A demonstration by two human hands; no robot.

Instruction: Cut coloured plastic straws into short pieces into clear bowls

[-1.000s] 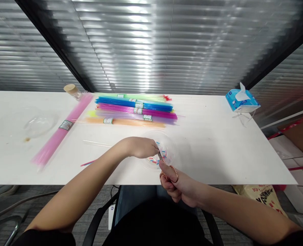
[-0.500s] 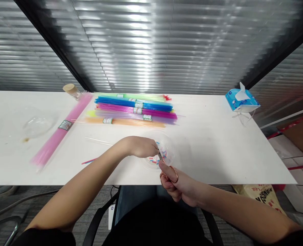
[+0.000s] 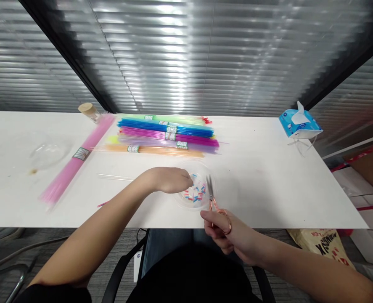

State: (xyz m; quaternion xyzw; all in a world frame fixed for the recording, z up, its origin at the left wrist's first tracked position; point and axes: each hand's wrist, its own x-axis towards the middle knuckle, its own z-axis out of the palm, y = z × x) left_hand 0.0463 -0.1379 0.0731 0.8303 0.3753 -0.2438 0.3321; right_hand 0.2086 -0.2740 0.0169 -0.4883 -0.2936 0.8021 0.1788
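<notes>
Just right of the left hand point(image 3: 170, 180), scissors point(image 3: 210, 189) that were at its fingertips half a second ago now stand apart, their blurred blades over the far side of the bowl point(image 3: 202, 168). That suggests a break between snips. The right hand point(image 3: 222, 229) is closed around the handles; the left shows its back, fingers curled under, any grip hidden. Cut bits point(image 3: 194, 198) lie in the bowl beside its fingertips; clear straws point(image 3: 113, 176) show left of its wrist.
</notes>
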